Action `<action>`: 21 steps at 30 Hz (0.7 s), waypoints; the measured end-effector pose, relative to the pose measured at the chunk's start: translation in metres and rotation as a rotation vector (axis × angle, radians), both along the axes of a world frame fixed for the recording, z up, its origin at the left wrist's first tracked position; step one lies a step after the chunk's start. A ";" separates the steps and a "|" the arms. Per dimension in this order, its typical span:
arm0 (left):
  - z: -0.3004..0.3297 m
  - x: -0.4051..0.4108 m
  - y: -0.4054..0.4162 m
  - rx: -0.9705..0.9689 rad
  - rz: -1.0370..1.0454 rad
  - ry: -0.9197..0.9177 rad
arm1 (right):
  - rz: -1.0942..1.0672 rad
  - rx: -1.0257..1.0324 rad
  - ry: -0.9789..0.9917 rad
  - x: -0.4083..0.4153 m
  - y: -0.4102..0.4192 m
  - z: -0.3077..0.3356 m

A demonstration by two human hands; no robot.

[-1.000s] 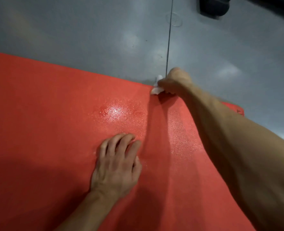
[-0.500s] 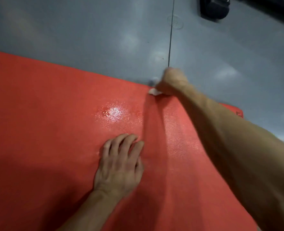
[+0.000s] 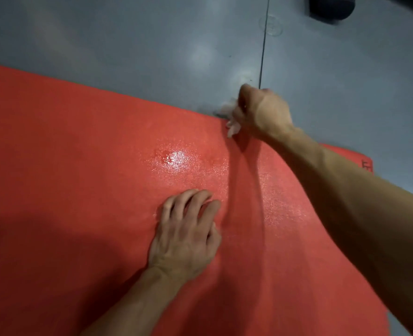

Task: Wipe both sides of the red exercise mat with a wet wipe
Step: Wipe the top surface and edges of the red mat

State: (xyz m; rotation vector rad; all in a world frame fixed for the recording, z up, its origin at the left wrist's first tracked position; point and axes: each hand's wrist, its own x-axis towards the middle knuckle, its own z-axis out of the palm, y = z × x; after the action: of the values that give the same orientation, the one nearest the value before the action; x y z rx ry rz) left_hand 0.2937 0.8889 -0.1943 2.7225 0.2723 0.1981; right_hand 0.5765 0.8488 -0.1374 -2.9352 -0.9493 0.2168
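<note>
The red exercise mat [image 3: 67, 166] lies flat on the grey floor and fills most of the view. A wet, shiny patch glints near its middle. My left hand [image 3: 188, 234] rests palm down on the mat, fingers spread and slightly bent. My right hand [image 3: 261, 112] is stretched out to the mat's far edge, gripping a crumpled white wet wipe [image 3: 231, 117] that sticks out to the left of the fist. The wipe sits right on the mat's far edge, partly over the floor.
Grey floor [image 3: 127, 44] with a dark seam line [image 3: 263, 44] runs beyond the mat. A dark object [image 3: 331, 6] sits at the top right. The mat's right corner [image 3: 365, 163] shows a small printed mark.
My right hand with the wipe has stayed at the mat's far edge, shifting only slightly. My left hand stays in place on the mat.
</note>
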 end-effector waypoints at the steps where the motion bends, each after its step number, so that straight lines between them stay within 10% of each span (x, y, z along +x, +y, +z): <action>1: 0.000 0.000 0.000 0.004 -0.002 0.000 | 0.015 0.050 -0.009 0.003 -0.016 -0.001; 12: -0.001 0.001 -0.002 0.027 0.018 -0.019 | 0.642 0.148 0.108 -0.084 -0.045 -0.031; 21: -0.002 0.001 -0.001 0.008 0.014 -0.036 | 0.476 0.251 0.079 -0.060 -0.022 -0.027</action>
State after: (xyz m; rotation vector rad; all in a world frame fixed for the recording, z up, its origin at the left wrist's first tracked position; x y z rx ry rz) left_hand 0.2947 0.8878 -0.1967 2.7230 0.2810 0.2522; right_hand 0.5170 0.8263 -0.1642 -2.4198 -1.5241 0.2086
